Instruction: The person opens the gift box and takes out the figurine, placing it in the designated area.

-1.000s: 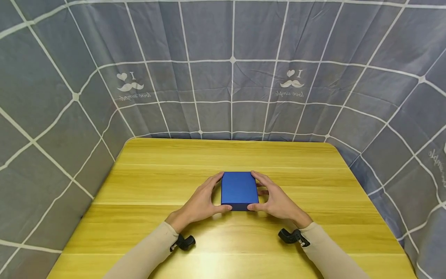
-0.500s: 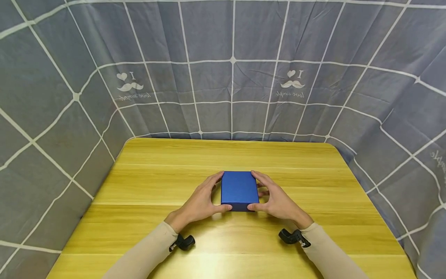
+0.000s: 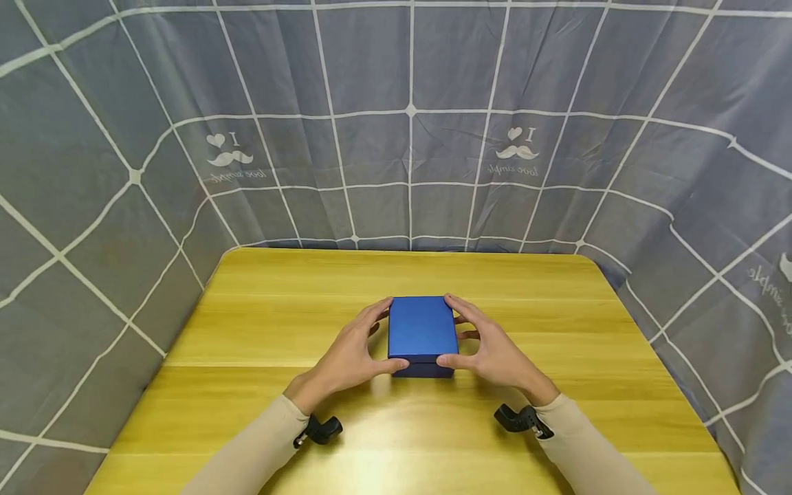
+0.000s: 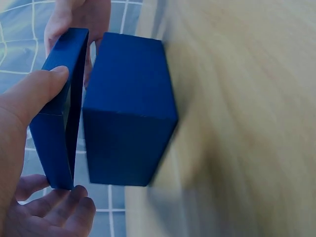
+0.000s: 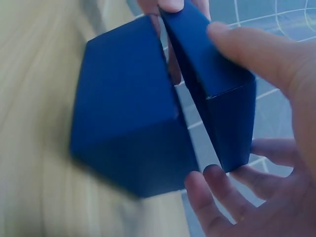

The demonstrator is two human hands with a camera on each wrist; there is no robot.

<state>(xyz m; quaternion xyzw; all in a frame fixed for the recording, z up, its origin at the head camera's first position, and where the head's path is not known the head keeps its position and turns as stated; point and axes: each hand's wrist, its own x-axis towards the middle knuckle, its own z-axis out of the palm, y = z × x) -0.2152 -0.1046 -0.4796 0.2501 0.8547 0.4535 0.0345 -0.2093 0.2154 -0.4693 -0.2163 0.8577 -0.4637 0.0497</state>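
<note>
My left hand (image 3: 345,354) and right hand (image 3: 496,352) pinch the lid (image 3: 422,326). It's just risen off the base (image 4: 129,79) below them, apparently opening.

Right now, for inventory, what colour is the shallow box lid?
The shallow box lid is blue, clearest in the head view.

Left sleeve (image 3: 247,447), right sleeve (image 3: 590,447) plain beige, close-fitting — black, curved wrist camera (image 3: 326,431) at each cuff (image 3: 295,407) — silvery fitting (image 3: 540,432) showing.

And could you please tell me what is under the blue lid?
Across a gap under the lid, the base is visible, standing on the table. The lid hides the base's top, so whether it holds anything cannot be seen.
</note>
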